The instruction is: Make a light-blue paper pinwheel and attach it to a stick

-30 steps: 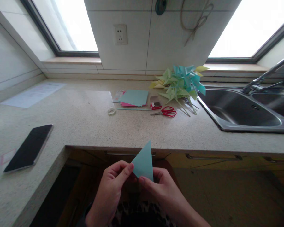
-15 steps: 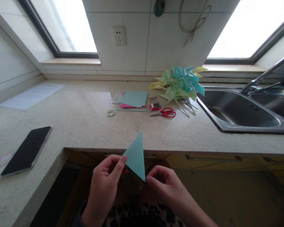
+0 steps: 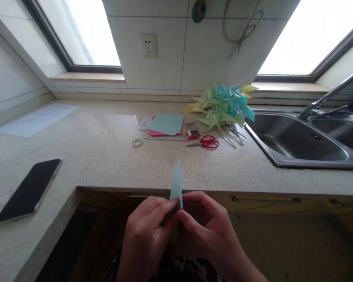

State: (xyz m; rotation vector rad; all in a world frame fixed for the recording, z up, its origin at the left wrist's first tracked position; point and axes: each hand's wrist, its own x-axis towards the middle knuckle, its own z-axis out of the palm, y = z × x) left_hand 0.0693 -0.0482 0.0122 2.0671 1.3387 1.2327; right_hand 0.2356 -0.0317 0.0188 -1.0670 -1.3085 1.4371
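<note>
A light blue folded paper [image 3: 176, 183] stands up between my hands, just in front of the counter edge, and shows as a narrow pointed triangle. My left hand [image 3: 153, 227] is closed on its lower left part, fingers near the bottom corner. My right hand [image 3: 208, 223] pinches the lower right edge, thumb and forefinger close to the left fingertips. The bottom of the paper is partly hidden by my fingers. Beyond it on the counter lie red-handled scissors [image 3: 209, 142], a stack of coloured paper [image 3: 166, 123] and a thin pale stick [image 3: 164, 139].
Paper pinwheels [image 3: 223, 105] are heaped beside the steel sink [image 3: 306, 135] at the right. A small red box [image 3: 193, 134] and a roll of tape [image 3: 137, 141] lie on the counter [image 3: 111, 168]. At the left are a dark phone [image 3: 31, 190] and a printed sheet [image 3: 37, 118].
The paper has turned from a wide triangle to a narrow, nearly edge-on one. My left hand has moved right, and both hands now meet at its lower corner.
</note>
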